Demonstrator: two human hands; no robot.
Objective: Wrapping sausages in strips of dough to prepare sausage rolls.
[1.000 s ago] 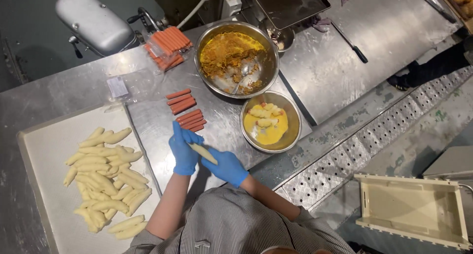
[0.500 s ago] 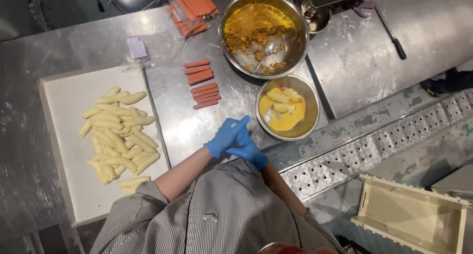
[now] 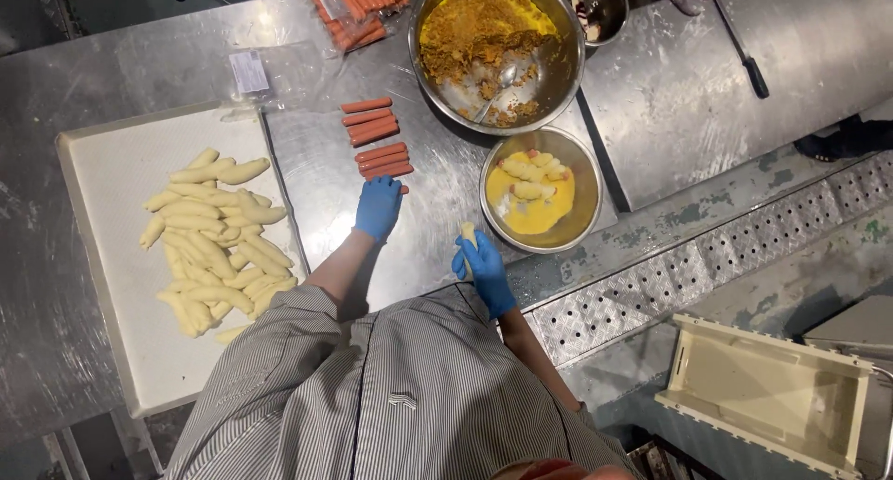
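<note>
Left hand point(image 3: 378, 206) reaching onto sausages point(image 3: 376, 141) lying on steel counter point(image 3: 167, 66); right hand point(image 3: 484, 268) holding dough roll point(image 3: 469, 233) beside egg bowl point(image 3: 499, 227); tray point(image 3: 112, 154) carrying rolls.

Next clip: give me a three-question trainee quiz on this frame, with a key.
1. True or false: the left hand reaches toward the row of sausages.
2. What does the right hand hold?
3. The small bowl holds: A) yellow batter with wrapped pieces, B) water, C) nothing.

Key: 1 true. 2 A pale dough-wrapped piece. 3 A.
</note>
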